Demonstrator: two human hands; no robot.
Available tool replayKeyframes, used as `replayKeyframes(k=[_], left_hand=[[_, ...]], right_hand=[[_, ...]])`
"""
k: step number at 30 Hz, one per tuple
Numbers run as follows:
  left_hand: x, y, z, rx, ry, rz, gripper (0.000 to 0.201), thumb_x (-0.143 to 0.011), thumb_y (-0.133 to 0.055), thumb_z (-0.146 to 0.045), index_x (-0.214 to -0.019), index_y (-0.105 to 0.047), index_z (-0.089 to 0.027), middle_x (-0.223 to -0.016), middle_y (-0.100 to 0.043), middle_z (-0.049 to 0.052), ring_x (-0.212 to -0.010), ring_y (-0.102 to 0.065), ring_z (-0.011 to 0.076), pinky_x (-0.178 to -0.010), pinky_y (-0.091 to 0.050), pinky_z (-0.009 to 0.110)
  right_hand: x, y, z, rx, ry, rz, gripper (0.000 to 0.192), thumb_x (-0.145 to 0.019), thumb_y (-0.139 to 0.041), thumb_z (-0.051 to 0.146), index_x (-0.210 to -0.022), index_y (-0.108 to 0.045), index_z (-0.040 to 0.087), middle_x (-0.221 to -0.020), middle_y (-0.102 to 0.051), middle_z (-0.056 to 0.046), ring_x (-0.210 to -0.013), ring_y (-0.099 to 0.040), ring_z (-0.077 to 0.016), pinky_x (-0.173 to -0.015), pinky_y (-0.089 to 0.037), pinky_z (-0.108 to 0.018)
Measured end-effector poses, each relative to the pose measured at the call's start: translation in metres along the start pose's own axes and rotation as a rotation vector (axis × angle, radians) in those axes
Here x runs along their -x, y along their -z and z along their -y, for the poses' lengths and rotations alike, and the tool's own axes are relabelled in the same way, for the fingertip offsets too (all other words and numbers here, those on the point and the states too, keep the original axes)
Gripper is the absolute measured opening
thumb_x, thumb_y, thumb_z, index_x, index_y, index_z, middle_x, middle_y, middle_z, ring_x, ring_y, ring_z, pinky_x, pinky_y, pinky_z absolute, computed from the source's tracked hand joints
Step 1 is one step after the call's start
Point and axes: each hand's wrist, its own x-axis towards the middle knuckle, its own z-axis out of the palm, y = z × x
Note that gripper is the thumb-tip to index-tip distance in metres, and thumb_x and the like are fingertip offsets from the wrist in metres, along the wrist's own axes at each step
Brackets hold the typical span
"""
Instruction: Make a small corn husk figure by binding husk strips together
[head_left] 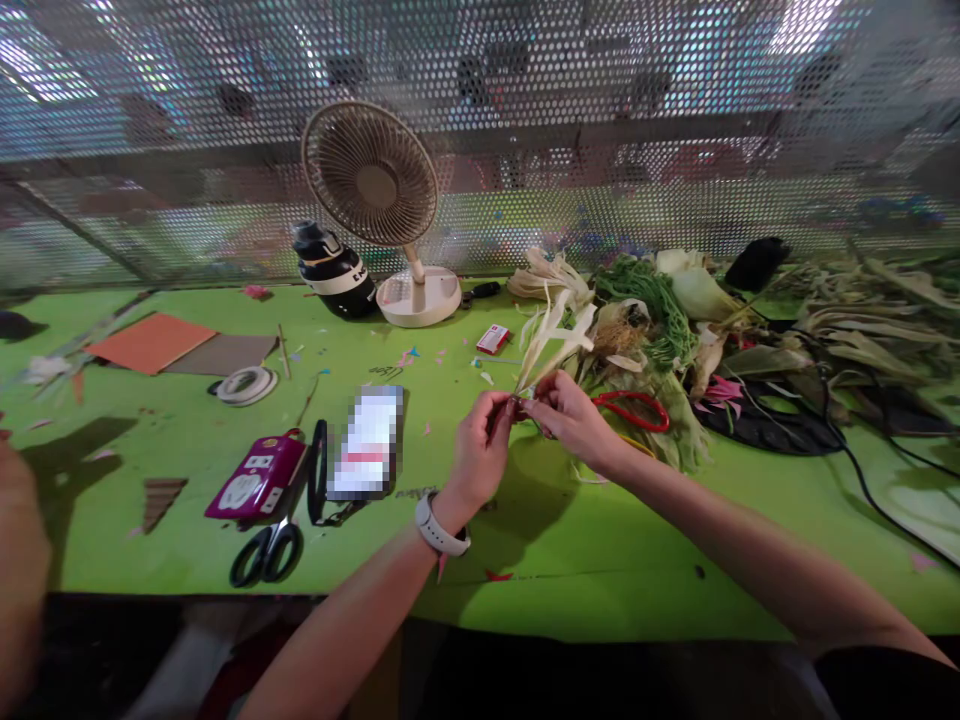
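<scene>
Table [570,598]: green, scrap-strewn, backed by a perforated screen [540,215].
Grip: left hand [482,452] and right hand [571,422] together, pinched on the base of pale husk strips [553,345] above the table.
Progress: gathered at one end, apparently unfinished.
Left over: husk pile [694,287] beyond, seemingly unworked.
Crowding: red loop [663,414] beside right hand; phone [365,440] and scissors [279,530] well apart, leftward.

The counter [637,590] is bright lime green, flecked with pink and blue scraps. The husk strips [559,345] between the fingers [553,385] are pale cream; the stringy bundle [670,325] beside them is deeper green. A white band marks the watch [442,533]. The fan [376,186] is beige, the bottle [346,297] black with a whitish lettered band, the pouch [259,480] magenta with white patches, one paper sheet [156,342] orange, the metal screen [487,150] silvery and dotted.
</scene>
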Motion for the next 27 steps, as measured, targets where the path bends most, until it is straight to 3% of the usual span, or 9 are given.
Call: replayKeyframes(k=[7,12,17,21,24,27], left_hand=[[-0.003,-0.001,0.003,0.127,0.167,-0.016,0.02,-0.08,-0.06,-0.034,-0.089,-0.062,-0.016,-0.082,-0.064,0.003,-0.076,-0.059,0.0126,-0.074,-0.05,0.027],[-0.001,-0.001,0.001,0.08,0.174,0.06,0.018,-0.078,-0.063,-0.032,-0.086,-0.064,-0.016,-0.08,-0.064,0.002,-0.072,-0.057,0.0116,-0.069,-0.049,0.025],[-0.001,0.004,-0.008,0.23,0.323,0.168,0.021,-0.073,-0.068,-0.032,-0.085,-0.066,-0.015,-0.072,-0.063,-0.001,-0.062,-0.056,0.008,-0.062,-0.048,0.021],[-0.002,0.006,-0.013,0.403,0.46,0.218,0.026,-0.068,-0.074,-0.035,-0.084,-0.066,-0.015,-0.074,-0.067,0.001,-0.059,-0.06,0.0086,-0.06,-0.052,0.022],[-0.002,0.007,-0.013,0.462,0.496,0.244,0.028,-0.068,-0.074,-0.037,-0.085,-0.066,-0.016,-0.075,-0.069,0.003,-0.062,-0.064,0.0112,-0.062,-0.055,0.024],[-0.002,0.008,-0.013,0.462,0.506,0.238,0.032,-0.076,-0.065,-0.046,-0.089,-0.066,-0.016,-0.075,-0.07,0.005,-0.063,-0.066,0.0147,-0.058,-0.056,0.027]], right_hand=[[0.002,0.004,0.008,0.097,-0.017,0.025,0.029,-0.079,-0.059,0.043,-0.086,-0.044,0.02,-0.062,-0.042,0.007,-0.053,-0.04,-0.0084,-0.048,-0.03,-0.022],[-0.003,0.012,0.014,0.218,-0.111,0.083,0.04,-0.081,-0.052,0.054,-0.065,-0.042,0.019,-0.053,-0.029,0.007,-0.047,-0.026,-0.0066,-0.045,-0.023,-0.023],[-0.006,0.019,0.012,0.201,-0.005,0.191,0.037,-0.081,-0.055,0.051,-0.068,-0.05,0.017,-0.062,-0.044,0.003,-0.058,-0.038,-0.0092,-0.055,-0.034,-0.024],[-0.005,0.022,0.016,0.178,-0.02,0.325,0.038,-0.084,-0.051,0.052,-0.074,-0.054,0.016,-0.071,-0.053,-0.001,-0.065,-0.046,-0.0112,-0.061,-0.04,-0.026],[-0.005,0.023,0.017,0.178,-0.028,0.37,0.039,-0.086,-0.048,0.052,-0.071,-0.051,0.016,-0.065,-0.052,0.0,-0.061,-0.045,-0.0105,-0.057,-0.037,-0.025],[-0.005,0.023,0.016,0.15,-0.01,0.398,0.036,-0.088,-0.049,0.049,-0.074,-0.054,0.016,-0.069,-0.055,-0.001,-0.064,-0.048,-0.0114,-0.062,-0.041,-0.026]])
